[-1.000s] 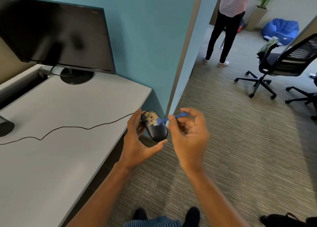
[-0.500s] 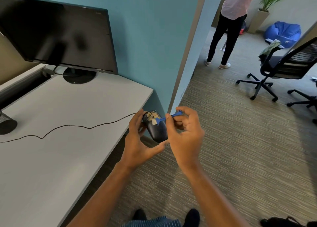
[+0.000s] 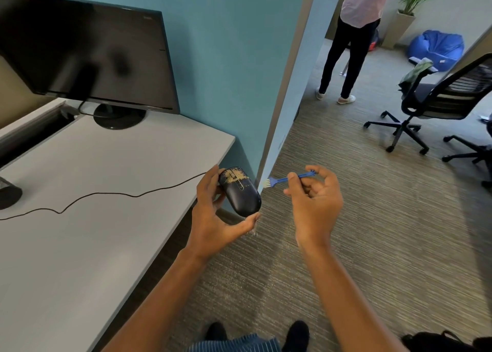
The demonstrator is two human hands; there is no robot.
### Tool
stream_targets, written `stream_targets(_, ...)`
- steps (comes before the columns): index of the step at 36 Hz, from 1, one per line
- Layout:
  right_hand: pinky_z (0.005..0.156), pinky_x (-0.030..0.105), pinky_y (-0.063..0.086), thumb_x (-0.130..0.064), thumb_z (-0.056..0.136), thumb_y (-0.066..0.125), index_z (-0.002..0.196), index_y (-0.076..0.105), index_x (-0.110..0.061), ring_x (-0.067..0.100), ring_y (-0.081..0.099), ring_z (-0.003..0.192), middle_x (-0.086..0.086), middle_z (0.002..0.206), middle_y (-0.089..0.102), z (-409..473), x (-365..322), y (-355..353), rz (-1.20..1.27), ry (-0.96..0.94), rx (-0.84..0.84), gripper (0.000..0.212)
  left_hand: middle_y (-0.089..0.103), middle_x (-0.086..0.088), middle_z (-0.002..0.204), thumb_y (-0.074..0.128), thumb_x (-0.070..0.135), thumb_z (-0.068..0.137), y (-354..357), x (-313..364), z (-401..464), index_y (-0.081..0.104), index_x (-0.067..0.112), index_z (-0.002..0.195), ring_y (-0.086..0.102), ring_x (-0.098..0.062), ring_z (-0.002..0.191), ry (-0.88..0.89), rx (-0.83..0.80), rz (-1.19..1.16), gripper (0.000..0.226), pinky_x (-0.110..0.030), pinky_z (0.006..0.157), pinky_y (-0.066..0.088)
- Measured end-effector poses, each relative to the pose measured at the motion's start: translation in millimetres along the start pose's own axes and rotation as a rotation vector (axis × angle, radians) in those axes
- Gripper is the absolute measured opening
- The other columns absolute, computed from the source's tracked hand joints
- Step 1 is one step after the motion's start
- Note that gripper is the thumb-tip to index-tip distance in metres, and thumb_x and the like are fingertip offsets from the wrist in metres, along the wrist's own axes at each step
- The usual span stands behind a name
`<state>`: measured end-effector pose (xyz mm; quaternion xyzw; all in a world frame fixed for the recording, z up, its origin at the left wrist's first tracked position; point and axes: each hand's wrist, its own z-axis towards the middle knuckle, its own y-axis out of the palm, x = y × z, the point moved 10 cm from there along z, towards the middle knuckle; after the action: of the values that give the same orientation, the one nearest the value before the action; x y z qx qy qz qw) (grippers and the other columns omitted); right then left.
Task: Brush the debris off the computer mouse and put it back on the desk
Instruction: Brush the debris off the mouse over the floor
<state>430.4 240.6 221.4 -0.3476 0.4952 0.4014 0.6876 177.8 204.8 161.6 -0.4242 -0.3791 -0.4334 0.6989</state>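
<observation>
The left hand [image 3: 217, 218] grasps the black computer mouse [image 3: 241, 192] from its side, fingers behind it and thumb under its near end, holding it in the air just past the desk's right edge. Tan debris [image 3: 235, 176] speckles the mouse's far end around the wheel. The right hand [image 3: 315, 200], at 3 o'clock from the mouse, pinches a small blue brush [image 3: 288, 178] with its pale bristles pointing toward the mouse, close to it but not touching.

The mouse cable [image 3: 106, 196] trails toward 9 o'clock across the white desk [image 3: 80, 245]. At 10 o'clock a dark monitor [image 3: 80, 51] stands on its round base before a teal partition [image 3: 226, 58]. Toward 1 o'clock another person [image 3: 351, 32] stands on the carpet [image 3: 372, 232]; toward 2 o'clock are an office chair [image 3: 431, 98], a blue beanbag [image 3: 436, 49] and a potted plant [image 3: 415, 3]. The wearer's dark shoes [image 3: 296, 333] show at 6 o'clock.
</observation>
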Motion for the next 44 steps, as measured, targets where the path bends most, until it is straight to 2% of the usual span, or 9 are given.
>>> stream_targets(3, 0.072, 0.034, 0.069, -0.010, 0.099, 0.082, 0.123, 0.066, -0.024, 0.021, 0.082, 0.076, 0.001, 0.086, 0.082, 1.8, 1.8, -4.3, -0.029, -0.009, 0.003, 0.032, 0.024, 0.042, 0.170, 0.103, 0.051, 0.071, -0.7, -0.4, 1.1, 0.035, 0.006, 0.174, 0.040, 0.009, 0.160, -0.003, 0.006, 0.012, 0.132, -0.013, 0.119, 0.048)
stream_targets(8, 0.066, 0.024, 0.065, -0.010, 0.099, 0.084, 0.121, 0.066, -0.028, 0.017, 0.082, 0.070, 0.000, 0.088, 0.083, -2.3, -5.1, 0.3, 0.078, 0.017, -0.023, 0.033, 0.023, 0.045, 0.169, 0.105, 0.047, 0.070, 0.7, -4.5, 1.2, 0.034, 0.005, 0.174, 0.038, 0.013, 0.159, -0.016, -0.001, 0.014, 0.133, -0.012, 0.118, 0.048)
stream_targets(13, 0.067, 0.026, 0.066, -0.015, 0.097, 0.085, 0.122, 0.067, -0.025, 0.020, 0.081, 0.066, 0.003, 0.087, 0.083, -12.8, -16.5, 23.1, 0.162, 0.026, -0.129, 0.032, 0.029, 0.039, 0.172, 0.102, 0.058, 0.076, 1.5, -1.2, 0.9, 0.031, 0.004, 0.174, 0.045, 0.003, 0.161, -0.001, -0.002, -0.020, 0.132, -0.023, 0.121, 0.053)
stream_targets(16, 0.069, 0.028, 0.067, -0.014, 0.098, 0.085, 0.121, 0.067, -0.026, 0.018, 0.081, 0.068, 0.000, 0.088, 0.083, -16.5, -20.6, 32.8, 0.130, -0.007, -0.177, 0.032, 0.029, 0.037, 0.173, 0.099, 0.063, 0.078, 2.2, 1.5, 1.9, 0.031, 0.000, 0.173, 0.045, 0.001, 0.161, 0.018, -0.002, -0.030, 0.133, -0.023, 0.120, 0.054)
stream_targets(22, 0.070, 0.025, 0.067, -0.012, 0.099, 0.083, 0.127, 0.066, -0.017, 0.015, 0.082, 0.074, -0.005, 0.091, 0.083, -6.5, -20.4, 15.3, 0.041, -0.048, -0.044, 0.033, 0.027, 0.034, 0.174, 0.101, 0.062, 0.076, 0.5, -2.5, 4.2, 0.030, 0.002, 0.174, 0.044, -0.004, 0.163, 0.011, -0.008, -0.021, 0.135, -0.024, 0.121, 0.053)
stream_targets(28, 0.073, 0.026, 0.067, -0.014, 0.099, 0.084, 0.127, 0.066, -0.019, 0.018, 0.083, 0.076, -0.001, 0.092, 0.083, -8.8, -24.8, 24.3, 0.050, -0.088, -0.146, 0.033, 0.028, 0.036, 0.173, 0.103, 0.054, 0.075, 0.6, -3.7, 4.8, 0.030, -0.002, 0.173, 0.045, -0.003, 0.162, 0.018, -0.003, -0.026, 0.134, -0.025, 0.121, 0.054)
stream_targets(35, 0.073, 0.025, 0.067, -0.011, 0.100, 0.082, 0.124, 0.065, -0.025, 0.016, 0.084, 0.077, -0.002, 0.092, 0.084, -0.2, -21.3, 15.9, 0.084, -0.043, -0.050, 0.033, 0.026, 0.042, 0.171, 0.106, 0.042, 0.071, 0.9, -5.4, 5.4, 0.031, -0.001, 0.173, 0.039, 0.009, 0.161, 0.016, -0.016, -0.020, 0.134, -0.017, 0.121, 0.049)
stream_targets(39, 0.073, 0.025, 0.066, -0.013, 0.099, 0.083, 0.126, 0.066, -0.021, 0.017, 0.084, 0.079, -0.001, 0.093, 0.084, -5.8, -27.8, 26.6, 0.070, -0.098, -0.122, 0.033, 0.027, 0.042, 0.170, 0.105, 0.043, 0.071, 1.1, -3.5, 6.0, 0.031, -0.001, 0.173, 0.041, 0.007, 0.161, 0.024, -0.016, -0.027, 0.133, -0.016, 0.120, 0.050)
stream_targets(44, 0.074, 0.031, 0.069, -0.012, 0.100, 0.082, 0.126, 0.064, -0.022, 0.016, 0.083, 0.078, -0.005, 0.094, 0.083, -5.3, -34.8, 21.5, 0.018, -0.134, -0.048, 0.033, 0.028, 0.039, 0.172, 0.105, 0.046, 0.073, 0.6, 1.1, 5.7, 0.030, 0.001, 0.173, 0.042, 0.005, 0.161, 0.038, -0.016, -0.053, 0.133, -0.015, 0.120, 0.049)
